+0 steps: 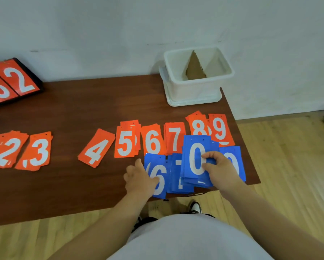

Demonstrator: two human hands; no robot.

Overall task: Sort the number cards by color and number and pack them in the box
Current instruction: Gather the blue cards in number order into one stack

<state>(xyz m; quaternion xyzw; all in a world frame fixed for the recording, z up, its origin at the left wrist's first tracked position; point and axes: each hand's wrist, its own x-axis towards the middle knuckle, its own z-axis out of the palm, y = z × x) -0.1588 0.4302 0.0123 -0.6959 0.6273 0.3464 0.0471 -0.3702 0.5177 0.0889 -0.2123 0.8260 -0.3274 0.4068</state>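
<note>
Blue 0 stack (195, 158) pinched at its right edge by the curled fingers (210, 155) of the right hand (220, 170). Its long axis runs away from the person. Left hand (138, 177) rests on the blue 6 card (160, 186); whether it grips cannot be told. Orange piles (153, 141) sit in a row just beyond. White box (195, 92) stands farther back on the worktop (73, 184), ahead of the right hand, which is the nearer one.
</note>
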